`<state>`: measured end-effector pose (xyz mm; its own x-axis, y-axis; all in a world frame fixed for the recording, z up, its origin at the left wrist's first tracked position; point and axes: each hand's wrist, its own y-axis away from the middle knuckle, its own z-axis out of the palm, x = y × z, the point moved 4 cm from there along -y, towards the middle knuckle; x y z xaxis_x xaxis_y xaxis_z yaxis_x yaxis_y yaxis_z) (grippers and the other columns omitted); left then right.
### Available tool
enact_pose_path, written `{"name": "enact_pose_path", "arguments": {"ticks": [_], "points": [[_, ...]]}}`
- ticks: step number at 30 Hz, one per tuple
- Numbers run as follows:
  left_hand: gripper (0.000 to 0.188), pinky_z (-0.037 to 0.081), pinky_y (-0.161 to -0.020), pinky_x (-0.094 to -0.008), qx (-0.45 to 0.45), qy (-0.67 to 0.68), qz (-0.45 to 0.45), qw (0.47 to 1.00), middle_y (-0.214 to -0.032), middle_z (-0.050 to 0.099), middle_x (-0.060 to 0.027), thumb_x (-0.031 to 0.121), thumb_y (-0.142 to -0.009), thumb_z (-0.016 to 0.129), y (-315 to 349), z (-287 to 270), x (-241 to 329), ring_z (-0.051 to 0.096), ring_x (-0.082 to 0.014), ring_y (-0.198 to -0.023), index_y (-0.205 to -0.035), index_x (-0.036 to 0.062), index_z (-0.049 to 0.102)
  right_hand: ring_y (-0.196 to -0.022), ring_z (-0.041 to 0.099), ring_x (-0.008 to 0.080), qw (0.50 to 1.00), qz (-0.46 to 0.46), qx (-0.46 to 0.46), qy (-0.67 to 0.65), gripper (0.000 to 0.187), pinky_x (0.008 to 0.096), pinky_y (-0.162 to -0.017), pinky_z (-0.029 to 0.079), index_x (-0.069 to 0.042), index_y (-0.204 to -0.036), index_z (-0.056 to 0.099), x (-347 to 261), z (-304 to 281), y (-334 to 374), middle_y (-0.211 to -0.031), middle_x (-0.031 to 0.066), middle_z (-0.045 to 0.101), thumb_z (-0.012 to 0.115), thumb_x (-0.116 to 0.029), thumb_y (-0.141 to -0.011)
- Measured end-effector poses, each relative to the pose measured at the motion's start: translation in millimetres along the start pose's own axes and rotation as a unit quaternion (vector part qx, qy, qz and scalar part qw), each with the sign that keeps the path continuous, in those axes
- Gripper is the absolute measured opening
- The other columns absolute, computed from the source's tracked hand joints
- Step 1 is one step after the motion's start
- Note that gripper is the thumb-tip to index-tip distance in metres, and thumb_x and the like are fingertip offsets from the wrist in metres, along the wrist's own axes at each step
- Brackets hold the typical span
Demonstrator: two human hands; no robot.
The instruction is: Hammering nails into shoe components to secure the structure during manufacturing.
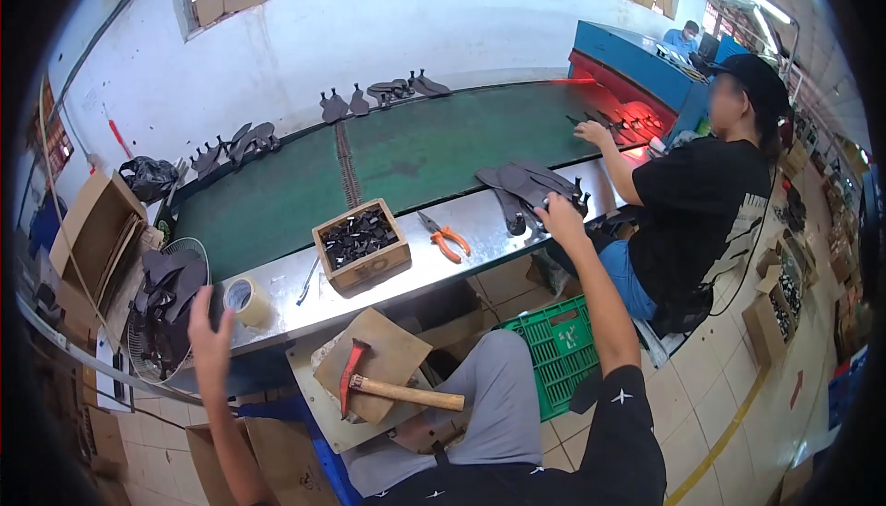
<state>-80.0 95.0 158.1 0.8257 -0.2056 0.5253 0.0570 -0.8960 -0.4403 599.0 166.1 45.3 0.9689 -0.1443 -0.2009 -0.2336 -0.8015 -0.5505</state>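
My left hand point(211, 329) is open, fingers apart, beside a round wire basket point(131, 349) piled with dark flip-flops point(171, 285). Nothing shows in that hand. On the metal ledge at right, my right hand point(562, 220) has its fingers closed on the near edge of a dark flip-flop sole point(531, 183) in a small pile. Black strap plugs stick up beside the fingers. A hammer point(406, 393) with a red head and wooden handle lies on a tan board point(392, 345) before my knees. Orange-handled pliers point(449, 242) rest between the pile and a wooden box point(369, 271) of small black parts.
A tape roll point(247, 301) stands on the ledge's left end. Beyond runs a green conveyor belt point(434, 146), with more flip-flops point(397, 89) along its far edge. A co-worker point(711, 192) sits at right, reaching over the belt. A green crate point(554, 349) stands below.
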Motion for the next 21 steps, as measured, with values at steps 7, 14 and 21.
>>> {"name": "enact_pose_path", "arguments": {"ticks": [7, 14, 21], "points": [[0.074, 0.022, -0.119, -0.0456, -0.014, 0.042, 0.165, 0.985, -0.150, 0.039, -0.0208, 0.011, -0.079, 0.075, 55, 52, 124, 0.028, -0.0370, -0.145, -0.143, -0.0043, 0.040, -0.053, 0.051, 0.0083, 0.630, 0.160, -0.146, -0.746, 0.021, 0.0233, -0.049, 0.042, -0.006, -0.096, 0.058, -239, -61, 39, -0.064, -0.0026, 0.052, 0.066, -0.026, -0.094], [0.055, 0.051, -0.096, -0.0442, 0.048, 0.145, 0.302, 0.941, -0.118, 0.068, -0.0165, 0.020, -0.092, 0.068, 113, 52, 127, 0.068, -0.0330, -0.107, -0.138, 0.0006, 0.045, -0.104, 0.066, 0.0244, 0.479, -0.184, -0.542, -0.665, 0.061, 0.0344, -0.084, 0.054, -0.004, -0.143, 0.035, -348, -168, 153, -0.125, 0.0197, 0.059, 0.063, -0.032, -0.097], [0.082, 0.048, -0.081, -0.0201, 0.071, 0.471, -0.035, 0.878, -0.118, 0.061, -0.0103, 0.026, -0.082, 0.082, 145, 27, 124, 0.059, -0.0116, -0.102, -0.147, 0.0034, 0.036, -0.116, 0.054, 0.0410, 0.893, -0.151, -0.376, -0.196, 0.085, 0.0475, -0.083, 0.053, -0.007, -0.144, 0.030, -291, -71, 275, -0.132, 0.0235, 0.046, 0.078, -0.026, -0.077]]}}
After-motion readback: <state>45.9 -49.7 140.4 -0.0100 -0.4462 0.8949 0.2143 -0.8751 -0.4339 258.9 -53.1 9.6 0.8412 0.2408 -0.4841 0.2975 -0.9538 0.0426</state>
